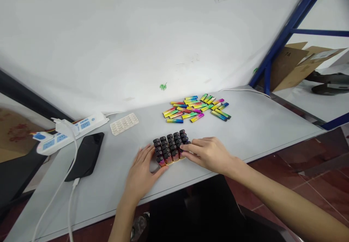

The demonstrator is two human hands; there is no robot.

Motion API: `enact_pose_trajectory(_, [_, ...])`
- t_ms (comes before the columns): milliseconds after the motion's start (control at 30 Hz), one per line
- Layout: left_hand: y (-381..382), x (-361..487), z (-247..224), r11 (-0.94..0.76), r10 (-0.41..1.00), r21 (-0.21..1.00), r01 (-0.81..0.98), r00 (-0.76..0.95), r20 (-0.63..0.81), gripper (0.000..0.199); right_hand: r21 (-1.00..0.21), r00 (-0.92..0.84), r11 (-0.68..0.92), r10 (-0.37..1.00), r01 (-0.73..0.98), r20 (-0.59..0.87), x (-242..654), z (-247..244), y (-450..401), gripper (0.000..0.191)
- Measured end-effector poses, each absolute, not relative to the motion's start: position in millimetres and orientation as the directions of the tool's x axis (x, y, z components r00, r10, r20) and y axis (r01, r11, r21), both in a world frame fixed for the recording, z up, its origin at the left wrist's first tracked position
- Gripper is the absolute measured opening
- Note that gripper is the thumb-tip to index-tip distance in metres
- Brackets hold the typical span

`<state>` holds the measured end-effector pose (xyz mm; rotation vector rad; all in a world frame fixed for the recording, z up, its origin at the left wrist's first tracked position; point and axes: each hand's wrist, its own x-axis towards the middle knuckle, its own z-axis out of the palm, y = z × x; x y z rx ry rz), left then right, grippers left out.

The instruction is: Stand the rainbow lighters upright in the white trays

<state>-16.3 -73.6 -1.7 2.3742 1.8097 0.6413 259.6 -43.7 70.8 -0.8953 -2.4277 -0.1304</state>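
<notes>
A block of lighters [167, 150] with black tops stands upright in close rows, with a pale tray edge [172, 162] showing beneath its front. My left hand [143, 173] rests at the block's left side, fingers stretched out and the thumb touching the front left corner. At the front right of the block, my right hand [209, 154] pinches a lighter [181, 154] between thumb and fingers; the hand hides part of that corner. Behind the block, several shiny multicoloured lighters [196, 117] lie loose in a pile.
To the left lies a cream tray with moulded cells [124, 124]. Further left are a white power strip [84, 123], a black phone [88, 154] and white cables [71, 198]. A white wall backs the grey table [261, 125]. Cardboard boxes [294, 63] stand beyond a blue frame [286, 34].
</notes>
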Motion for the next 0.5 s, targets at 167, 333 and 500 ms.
enact_pose_trajectory(167, [-74,-18,-4,-0.287,0.938,0.309,0.907,0.201,0.281,0.071,-0.231,-0.559,0.745,0.635,0.626,0.534,267,74,-27,0.032])
enact_pose_trajectory(333, [-74,-19,-5,-0.260,0.948,0.305,0.916,0.181,0.262,0.071,-0.331,-0.209,0.378,0.869,0.865,0.448,294,58,38,0.026])
enact_pose_trajectory(500, [-76,-19,-6,-0.245,0.950,0.301,0.922,0.166,0.265,0.070,-0.136,-0.268,0.316,0.920,0.939,0.286,326,27,82,0.037])
